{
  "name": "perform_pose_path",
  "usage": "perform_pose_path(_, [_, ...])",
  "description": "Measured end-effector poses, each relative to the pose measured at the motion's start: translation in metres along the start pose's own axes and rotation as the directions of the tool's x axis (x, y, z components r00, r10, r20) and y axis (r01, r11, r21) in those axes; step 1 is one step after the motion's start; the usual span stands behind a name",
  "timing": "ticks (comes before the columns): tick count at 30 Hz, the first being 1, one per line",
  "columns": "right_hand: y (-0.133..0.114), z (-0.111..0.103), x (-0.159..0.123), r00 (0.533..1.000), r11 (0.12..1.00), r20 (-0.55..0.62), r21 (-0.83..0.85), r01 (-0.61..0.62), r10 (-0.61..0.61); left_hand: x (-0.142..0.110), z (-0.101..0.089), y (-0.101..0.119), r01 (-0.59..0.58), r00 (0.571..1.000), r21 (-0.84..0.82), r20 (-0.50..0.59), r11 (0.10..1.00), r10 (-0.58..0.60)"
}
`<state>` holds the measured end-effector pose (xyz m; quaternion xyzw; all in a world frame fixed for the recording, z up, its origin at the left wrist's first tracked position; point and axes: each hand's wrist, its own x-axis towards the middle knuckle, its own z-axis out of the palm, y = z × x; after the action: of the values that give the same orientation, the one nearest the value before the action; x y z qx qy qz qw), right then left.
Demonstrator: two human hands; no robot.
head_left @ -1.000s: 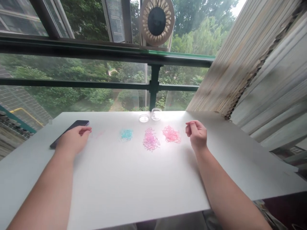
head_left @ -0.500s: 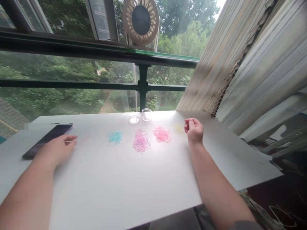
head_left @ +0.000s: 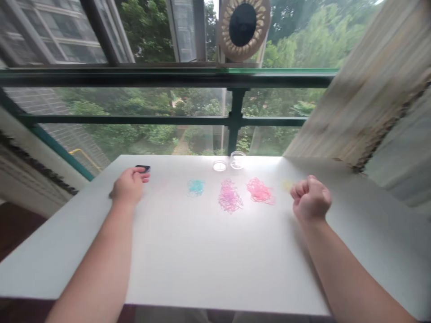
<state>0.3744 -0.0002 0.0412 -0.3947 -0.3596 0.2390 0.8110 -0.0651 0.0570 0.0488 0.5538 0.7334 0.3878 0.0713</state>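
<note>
My left hand [head_left: 129, 185] hovers over the dark phone [head_left: 143, 169] at the table's left, covering most of it; its fingers reach to the right, slightly apart, with nothing visible in them. At the right, my right hand [head_left: 311, 199] is closed in a fist, and whatever it may hold is hidden. Just left of the fist lies a faint yellow pile [head_left: 287, 185], partly covered. Between my hands are piles of small thin loops like elastic bands: teal [head_left: 195, 187], purple-pink [head_left: 230, 197] and coral pink [head_left: 260, 191]. A very faint pinkish patch [head_left: 163, 185] lies beside my left hand.
Two clear round dishes [head_left: 237, 160] stand at the back edge of the white table [head_left: 208, 260]. Behind it runs a green window railing [head_left: 168, 79] with a round fan [head_left: 243, 27] on top. A pale curtain [head_left: 340, 107] hangs at the right.
The camera view swings left, then back right. My left hand's fingers have loosened from being close together. My right hand has turned from a pinch into a rounder fist near the yellow pile.
</note>
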Motion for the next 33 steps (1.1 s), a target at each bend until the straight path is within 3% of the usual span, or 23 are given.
perform_pose_path(2, [0.008, 0.003, -0.010, 0.998, 0.997, 0.068, -0.079, 0.006, -0.001, 0.001, 0.001, -0.005, 0.018, 1.000, 0.031, -0.007, 0.999, -0.018])
perform_pose_path(5, [0.019, 0.003, -0.023, 0.984, 0.981, 0.167, -0.192, -0.019, 0.052, 0.003, 0.003, -0.017, 0.019, 0.996, 0.117, 0.085, 0.993, -0.029])
perform_pose_path(10, [0.023, 0.002, -0.032, 0.972, 0.944, 0.218, -0.329, -0.013, 0.089, -0.005, 0.008, -0.019, 0.007, 0.985, 0.208, 0.166, 0.978, -0.042])
perform_pose_path(33, [0.025, 0.004, -0.040, 0.929, 0.911, 0.339, -0.412, 0.004, 0.149, 0.001, 0.019, -0.022, 0.027, 0.969, 0.293, 0.228, 0.956, -0.097])
